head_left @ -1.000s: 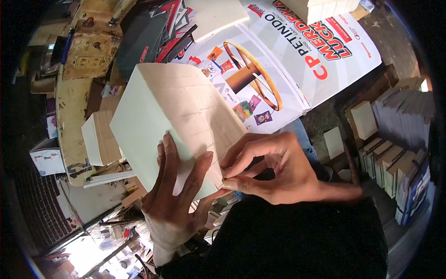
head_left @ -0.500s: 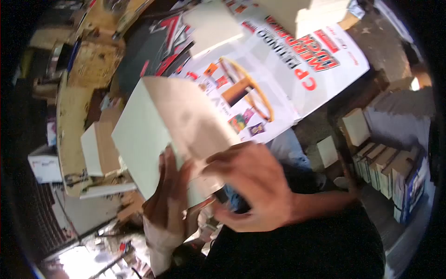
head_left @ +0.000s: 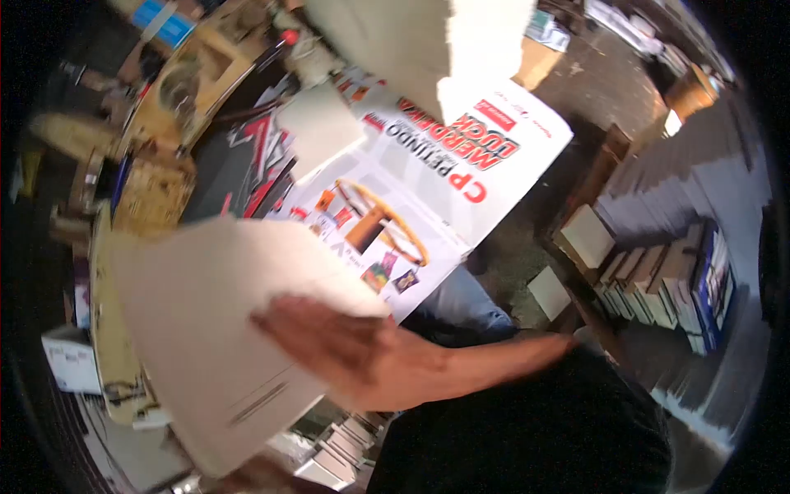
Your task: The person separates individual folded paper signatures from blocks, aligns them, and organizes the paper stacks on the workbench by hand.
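A pale book block (head_left: 197,305) lies tilted at the left centre, a wide blank face turned up with a few thin dark lines low on it. Across its lower right part rests my right hand (head_left: 346,354), blurred, fingers stretched out flat. My left hand (head_left: 259,476) is at the block's bottom edge, dark and smeared by motion, its fingers mostly hidden. A printed poster sheet (head_left: 510,165) with red and black lettering spreads behind the block.
Beyond the block are a pale board (head_left: 321,132) and red and black printed scraps (head_left: 262,156). A large pale stack (head_left: 378,41) stands at the top. Books (head_left: 658,288) line the right side. A white box (head_left: 72,361) sits at far left, beside a worn wooden surface (head_left: 156,193).
The block's broad pale face now shows instead of its greenish side and inner fold. My right hand went from a pinch at the corner to flat on it; my left hand moved down. The view shifted.
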The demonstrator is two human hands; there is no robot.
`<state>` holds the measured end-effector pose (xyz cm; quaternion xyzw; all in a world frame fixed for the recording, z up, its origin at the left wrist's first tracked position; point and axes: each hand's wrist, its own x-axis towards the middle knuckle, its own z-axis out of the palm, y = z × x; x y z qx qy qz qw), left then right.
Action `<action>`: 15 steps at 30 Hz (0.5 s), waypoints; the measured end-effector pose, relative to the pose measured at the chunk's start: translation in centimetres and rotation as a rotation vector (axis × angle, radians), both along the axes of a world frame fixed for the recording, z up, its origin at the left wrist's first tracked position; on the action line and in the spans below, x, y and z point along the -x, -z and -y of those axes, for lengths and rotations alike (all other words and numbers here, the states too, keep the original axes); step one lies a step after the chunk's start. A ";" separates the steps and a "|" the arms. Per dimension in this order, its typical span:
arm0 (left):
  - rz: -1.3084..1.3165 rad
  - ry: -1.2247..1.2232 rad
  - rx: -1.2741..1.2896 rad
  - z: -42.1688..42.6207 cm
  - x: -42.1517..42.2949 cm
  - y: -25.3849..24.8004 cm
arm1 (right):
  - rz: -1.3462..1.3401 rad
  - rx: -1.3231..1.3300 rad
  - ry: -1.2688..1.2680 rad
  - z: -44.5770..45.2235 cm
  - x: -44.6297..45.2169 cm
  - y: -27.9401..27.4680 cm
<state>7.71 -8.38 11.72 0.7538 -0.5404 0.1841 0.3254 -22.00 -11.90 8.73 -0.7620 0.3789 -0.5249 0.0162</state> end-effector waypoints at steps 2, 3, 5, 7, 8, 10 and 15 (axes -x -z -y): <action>0.016 0.658 -0.262 0.8 9.4 -1.3 | 0.229 -0.265 -0.100 -0.9 1.1 -1.3; 0.039 0.905 -0.417 1.4 12.7 -1.6 | 0.310 -0.347 -0.136 -1.0 1.5 -0.3; 0.150 0.985 -0.656 2.2 14.8 -1.7 | 0.517 -0.372 -0.087 -0.7 1.9 1.1; 0.222 0.982 -0.666 2.2 14.9 -1.8 | 0.792 -0.497 -0.007 -0.2 2.3 2.0; 0.289 0.976 -0.688 2.0 14.7 -1.8 | 0.941 -0.695 -0.007 -0.4 2.8 2.4; 0.345 0.949 -0.711 2.1 14.6 -1.8 | 1.493 -0.822 -0.174 0.6 3.5 4.3; 0.263 0.961 -0.660 2.2 14.7 -2.3 | 1.654 -0.943 -0.023 0.9 6.7 11.1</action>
